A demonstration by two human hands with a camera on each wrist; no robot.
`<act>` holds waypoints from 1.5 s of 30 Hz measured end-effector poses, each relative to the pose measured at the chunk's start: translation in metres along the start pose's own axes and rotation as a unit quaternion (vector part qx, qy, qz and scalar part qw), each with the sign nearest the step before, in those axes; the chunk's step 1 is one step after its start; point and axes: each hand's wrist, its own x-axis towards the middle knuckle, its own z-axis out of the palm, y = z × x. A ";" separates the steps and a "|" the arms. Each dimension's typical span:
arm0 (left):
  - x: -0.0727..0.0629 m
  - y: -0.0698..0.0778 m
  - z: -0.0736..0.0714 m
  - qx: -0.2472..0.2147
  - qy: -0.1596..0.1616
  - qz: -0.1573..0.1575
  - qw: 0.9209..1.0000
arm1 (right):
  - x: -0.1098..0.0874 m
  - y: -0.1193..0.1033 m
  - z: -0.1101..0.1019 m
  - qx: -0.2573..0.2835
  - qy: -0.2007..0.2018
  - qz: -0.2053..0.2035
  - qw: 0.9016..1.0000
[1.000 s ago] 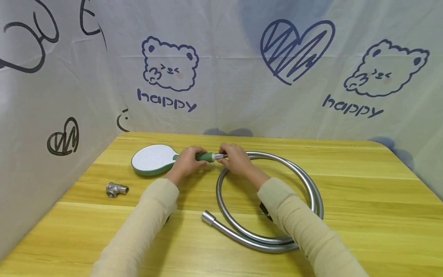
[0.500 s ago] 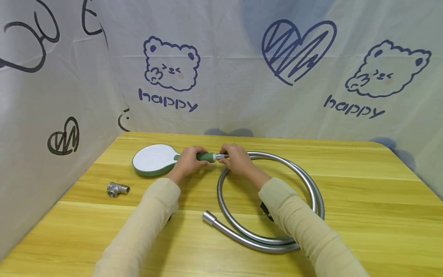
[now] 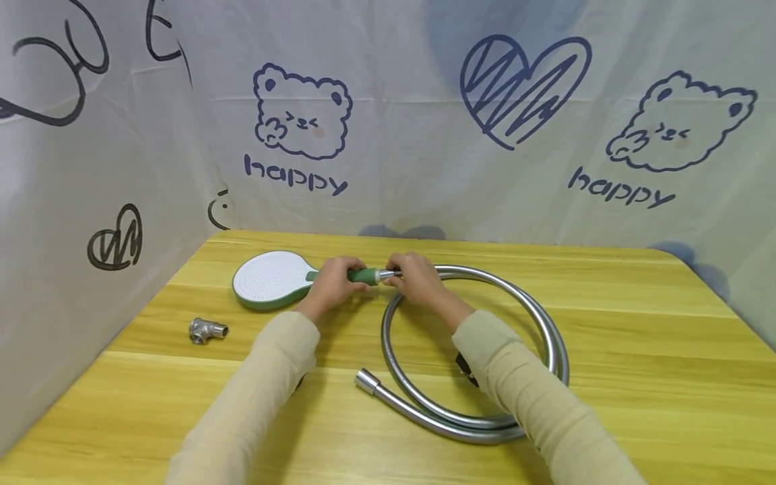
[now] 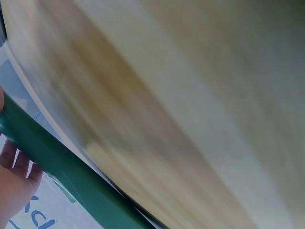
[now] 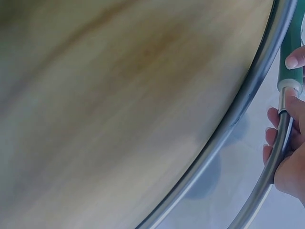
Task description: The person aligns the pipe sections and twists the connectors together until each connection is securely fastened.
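Observation:
My left hand (image 3: 334,283) grips the green handle of a shower head (image 3: 273,277), whose white spray face points up at the left. In the left wrist view the fingers wrap the green handle (image 4: 71,171). My right hand (image 3: 418,277) pinches the metal end fitting of a silver shower hose (image 3: 548,323). That fitting (image 5: 289,98) sits against the pale collar at the handle's end in the right wrist view, with thumb and fingers around it. The hose lies coiled on the table, and its other end fitting (image 3: 366,381) points left toward the front.
A small metal angle valve (image 3: 207,331) lies at the left of the wooden table (image 3: 655,377). White cloth walls (image 3: 400,168) with drawn hearts and bears stand behind and at the left. Part of the coiled hose passes beneath the right forearm.
Both hands keep their grips at the joint between handle and hose, with hardly any movement. The whole head view shifts very slightly to the right.

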 end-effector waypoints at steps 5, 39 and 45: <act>0.001 0.000 0.000 0.004 -0.002 -0.006 1.000 | 0.001 0.000 -0.001 -0.006 -0.013 0.006 1.000; 0.004 -0.001 0.002 0.010 0.004 -0.019 1.000 | 0.000 0.004 0.002 -0.016 -0.009 -0.026 0.999; 0.002 -0.001 0.001 0.008 0.003 -0.016 1.000 | 0.001 0.006 0.002 0.008 -0.006 -0.032 0.999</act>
